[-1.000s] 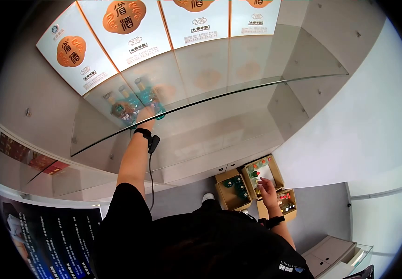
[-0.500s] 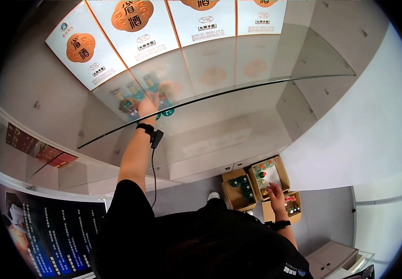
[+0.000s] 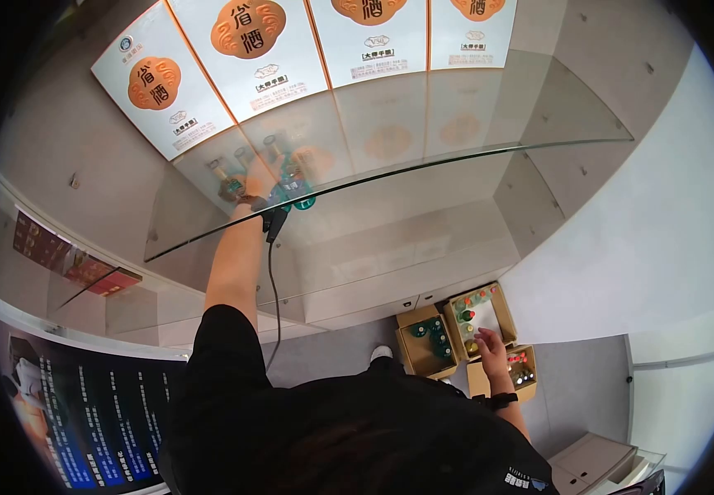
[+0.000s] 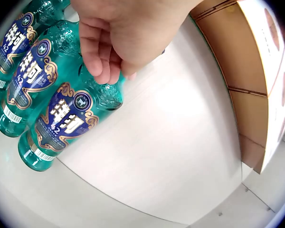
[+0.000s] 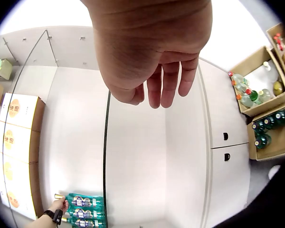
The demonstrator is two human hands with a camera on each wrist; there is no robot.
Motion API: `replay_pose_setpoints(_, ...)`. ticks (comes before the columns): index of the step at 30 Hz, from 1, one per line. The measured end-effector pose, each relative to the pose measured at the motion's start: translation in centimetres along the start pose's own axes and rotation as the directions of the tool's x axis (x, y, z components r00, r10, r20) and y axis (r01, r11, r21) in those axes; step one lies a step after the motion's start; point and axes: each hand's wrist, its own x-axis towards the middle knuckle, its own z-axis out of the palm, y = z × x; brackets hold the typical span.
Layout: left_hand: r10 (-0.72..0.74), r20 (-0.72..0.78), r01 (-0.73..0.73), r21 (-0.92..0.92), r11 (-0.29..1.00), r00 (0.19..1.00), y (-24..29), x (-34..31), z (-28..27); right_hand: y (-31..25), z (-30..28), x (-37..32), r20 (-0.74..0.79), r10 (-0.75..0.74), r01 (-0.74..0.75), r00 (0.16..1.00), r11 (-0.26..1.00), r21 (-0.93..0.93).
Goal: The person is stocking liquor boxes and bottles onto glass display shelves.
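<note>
Beneath the upper glass shelf, my left hand (image 3: 260, 180) reaches in among several teal liquor bottles standing side by side. In the left wrist view, this hand (image 4: 128, 40) has its fingers curled at the neck of the nearest bottle (image 4: 69, 121), hiding most of that neck. A second bottle (image 4: 28, 76) and a third bottle (image 4: 9, 45), with the same blue labels, stand close beside it. The right wrist view shows the row from the front, with a bottle (image 5: 85, 202) beside the left hand. My right hand (image 3: 493, 353) hangs low with loosely bent fingers, holding nothing.
White and orange boxes (image 3: 254, 74) stand on the upper shelf, behind its glass edge (image 3: 390, 169). Cardboard cartons with bottles, one carton (image 3: 427, 351) holding teal ones, sit on the floor by the cabinet (image 5: 228, 190). A cable (image 3: 274, 289) trails from the left wrist.
My left hand has moved deeper under the glass shelf, so its wristband now lies at the glass edge. The right hand has hardly moved; the head view has shifted slightly.
</note>
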Motion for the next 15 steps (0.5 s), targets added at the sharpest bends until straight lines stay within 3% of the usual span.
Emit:
replay_pose_setpoints(2,-0.038,-0.009,0.038,0.005,0.999,0.999,-1.0,0.7,0.6,-0.3,-0.1,0.2,-0.004,0.002,-0.002,1.0,1.0,-0.01)
replay_pose_setpoints(4,0.068,-0.127,-0.04,0.21,0.977,0.99,-2.2,1.8,1.2,-0.3,-0.1,0.1,-0.017,-0.001,0.0,1.0,0.999,-0.034)
replay_pose_setpoints(7,-0.029,-0.065,0.037,0.118,0.992,0.997,-2.0,1.9,0.9,-0.2,0.1,-0.3,-0.033,-0.017,0.016,0.999,0.999,-0.034)
replay_pose_setpoints(8,0.023,-0.067,-0.01,0.191,0.981,0.997,-1.6,1.9,0.5,-0.1,0.0,-0.2,-0.018,-0.007,0.006,1.0,0.998,-0.055)
replay_pose_setpoints(9,-0.05,-0.031,0.054,0.121,0.991,0.998,-1.4,1.8,-0.1,0.1,0.0,0.2,-0.011,-0.002,0.002,1.0,0.999,-0.044)
replay_pose_setpoints(11,0.223,-0.121,-0.184,0.272,0.944,0.967,-3.3,2.4,1.3,1.6,-0.2,0.0,-0.034,0.025,-0.026,0.999,0.999,-0.024)
replay_pose_setpoints(13,0.317,-0.158,-0.264,0.289,0.92,0.935,-5.4,3.0,1.6,0.7,0.3,0.5,-0.045,0.034,-0.033,0.998,0.999,0.008)
replay_pose_setpoints(15,0.147,-0.039,-0.144,0.08,0.986,0.988,-1.2,1.1,0.3,0.4,0.1,0.6,-0.055,0.058,-0.062,0.997,0.995,-0.076)
